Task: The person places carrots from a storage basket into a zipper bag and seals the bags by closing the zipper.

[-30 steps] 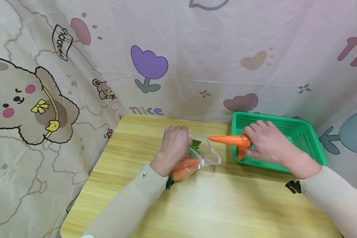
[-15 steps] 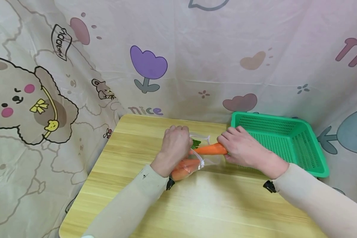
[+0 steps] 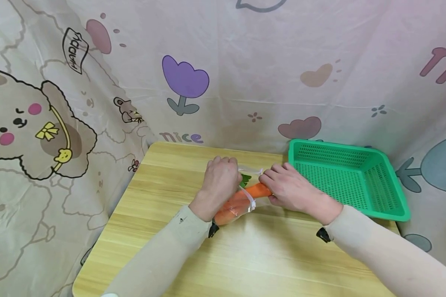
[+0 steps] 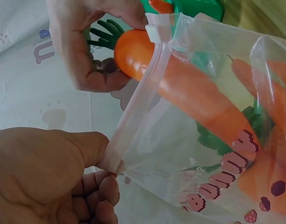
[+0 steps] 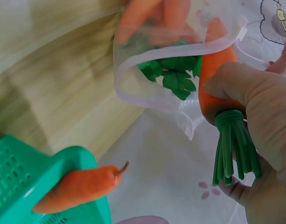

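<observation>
Head view: our right hand (image 3: 290, 190), gripping the carrot (image 3: 258, 190), has now pushed it half into the bag (image 3: 241, 202) our left hand (image 3: 219, 181) pinches open.

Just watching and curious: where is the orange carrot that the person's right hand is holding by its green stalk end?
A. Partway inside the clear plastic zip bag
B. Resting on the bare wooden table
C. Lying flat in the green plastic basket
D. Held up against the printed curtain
A: the orange carrot in the right hand has its tip past the rim of the clear plastic zip bag, which the left hand holds open.
</observation>
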`<act>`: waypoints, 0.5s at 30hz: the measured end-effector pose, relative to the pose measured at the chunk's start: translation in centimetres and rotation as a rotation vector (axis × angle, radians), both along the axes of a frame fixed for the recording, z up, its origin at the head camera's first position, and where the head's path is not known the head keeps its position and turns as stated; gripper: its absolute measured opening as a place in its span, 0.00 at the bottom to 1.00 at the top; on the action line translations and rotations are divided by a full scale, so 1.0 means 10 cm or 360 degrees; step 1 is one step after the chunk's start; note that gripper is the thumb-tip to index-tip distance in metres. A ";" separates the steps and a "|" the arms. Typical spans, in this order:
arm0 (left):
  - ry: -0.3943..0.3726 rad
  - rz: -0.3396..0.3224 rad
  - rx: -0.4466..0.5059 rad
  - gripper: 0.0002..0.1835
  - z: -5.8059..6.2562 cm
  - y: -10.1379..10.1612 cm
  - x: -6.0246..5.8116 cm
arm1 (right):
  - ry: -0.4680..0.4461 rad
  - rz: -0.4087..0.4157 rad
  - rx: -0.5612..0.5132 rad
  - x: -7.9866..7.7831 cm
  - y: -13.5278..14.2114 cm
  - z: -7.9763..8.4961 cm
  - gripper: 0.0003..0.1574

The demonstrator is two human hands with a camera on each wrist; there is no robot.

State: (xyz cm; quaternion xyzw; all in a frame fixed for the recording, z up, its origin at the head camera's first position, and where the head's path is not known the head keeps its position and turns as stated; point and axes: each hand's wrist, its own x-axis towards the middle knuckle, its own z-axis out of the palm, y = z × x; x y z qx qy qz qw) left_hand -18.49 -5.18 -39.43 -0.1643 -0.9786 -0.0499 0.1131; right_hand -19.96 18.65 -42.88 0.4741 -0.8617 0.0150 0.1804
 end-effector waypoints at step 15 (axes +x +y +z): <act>-0.0032 -0.0003 0.0035 0.07 0.00 0.00 -0.01 | -0.0284 0.0009 -0.0017 -0.02 -0.27 -0.06 0.28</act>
